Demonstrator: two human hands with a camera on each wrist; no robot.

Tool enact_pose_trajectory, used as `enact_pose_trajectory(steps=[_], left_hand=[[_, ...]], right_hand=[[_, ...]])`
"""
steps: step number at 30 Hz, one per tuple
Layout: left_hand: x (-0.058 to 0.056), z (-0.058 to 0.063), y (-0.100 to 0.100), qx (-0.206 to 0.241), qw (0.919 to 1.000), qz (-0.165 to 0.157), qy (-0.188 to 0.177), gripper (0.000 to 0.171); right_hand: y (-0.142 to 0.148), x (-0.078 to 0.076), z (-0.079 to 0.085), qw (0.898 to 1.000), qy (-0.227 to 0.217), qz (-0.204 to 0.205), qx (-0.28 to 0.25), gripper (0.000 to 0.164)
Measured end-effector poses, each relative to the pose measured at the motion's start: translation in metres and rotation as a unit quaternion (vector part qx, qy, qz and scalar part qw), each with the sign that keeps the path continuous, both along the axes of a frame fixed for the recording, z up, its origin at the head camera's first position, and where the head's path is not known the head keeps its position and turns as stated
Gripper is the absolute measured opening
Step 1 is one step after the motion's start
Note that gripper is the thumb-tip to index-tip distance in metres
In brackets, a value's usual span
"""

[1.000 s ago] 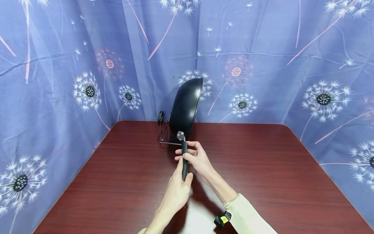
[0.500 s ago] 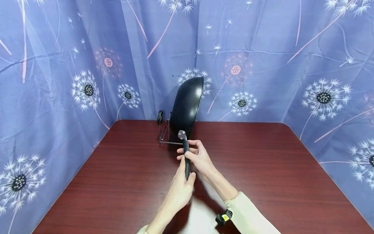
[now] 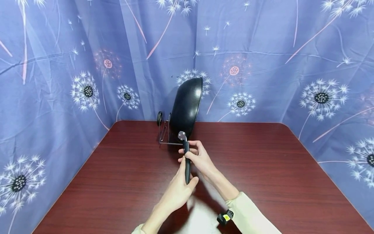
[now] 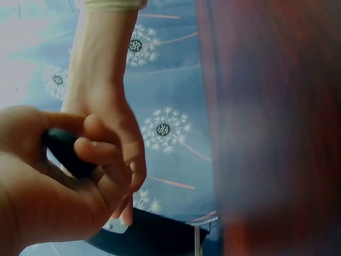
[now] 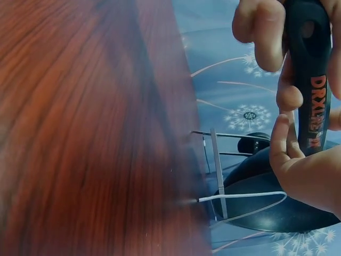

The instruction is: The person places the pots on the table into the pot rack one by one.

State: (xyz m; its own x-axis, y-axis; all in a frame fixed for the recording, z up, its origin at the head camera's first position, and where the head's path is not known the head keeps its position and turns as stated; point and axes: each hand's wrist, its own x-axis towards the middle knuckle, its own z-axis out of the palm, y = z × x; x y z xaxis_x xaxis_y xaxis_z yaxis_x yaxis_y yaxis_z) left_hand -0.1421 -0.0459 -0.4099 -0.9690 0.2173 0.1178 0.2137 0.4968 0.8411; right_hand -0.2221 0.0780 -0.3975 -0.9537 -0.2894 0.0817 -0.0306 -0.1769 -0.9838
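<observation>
A black wok (image 3: 186, 105) is tipped on its side at the back of the table, with its bowl facing right. Its black handle (image 3: 187, 164) points toward me from a riveted metal bracket (image 3: 182, 136). My left hand (image 3: 177, 190) holds the handle near its free end; the left wrist view shows fingers curled round the dark grip (image 4: 65, 149). Farther up, my right hand (image 3: 201, 160) pinches the handle between thumb and fingers. Orange lettering on the handle (image 5: 311, 106) shows in the right wrist view. A wire rack (image 3: 168, 138) stands against the wok's left side.
A round black part (image 3: 159, 118) sits at the rack's left end. The reddish-brown wooden table (image 3: 263, 169) reaches blue dandelion-print curtains (image 3: 263, 39) at the back and sides. A black device with a yellow patch (image 3: 225, 217) is by my right cuff.
The handle has swung slightly right, with both hands following. My left thumb has moved away from the handle's end, which shows more now. The wok stays tipped at the rack.
</observation>
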Motion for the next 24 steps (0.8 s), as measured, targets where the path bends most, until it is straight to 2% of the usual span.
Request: enact_pose_trajectory(steps=[7,11,14,20,24], left_hand=[[-0.001,0.001,-0.013,-0.056,0.9981,-0.026,0.002,0.085],[-0.002,0.0,-0.02,-0.074,0.9966,-0.035,0.003,0.087],[-0.002,-0.001,-0.027,-0.069,0.9967,-0.043,0.006,0.084],[-0.007,-0.001,-0.04,-0.034,0.9971,-0.068,-0.008,0.069],[-0.01,-0.002,-0.048,-0.035,0.9969,-0.07,0.008,0.062]], right_hand=[[0.002,0.0,0.0,0.999,0.012,0.007,0.035,0.047],[0.006,-0.002,-0.002,0.997,0.044,-0.001,0.068,0.047],[0.01,-0.004,-0.005,0.992,0.076,-0.006,0.104,0.048],[0.022,-0.005,-0.005,0.984,0.106,-0.012,0.143,0.042],[0.03,-0.003,-0.002,0.975,0.131,-0.014,0.179,0.042]])
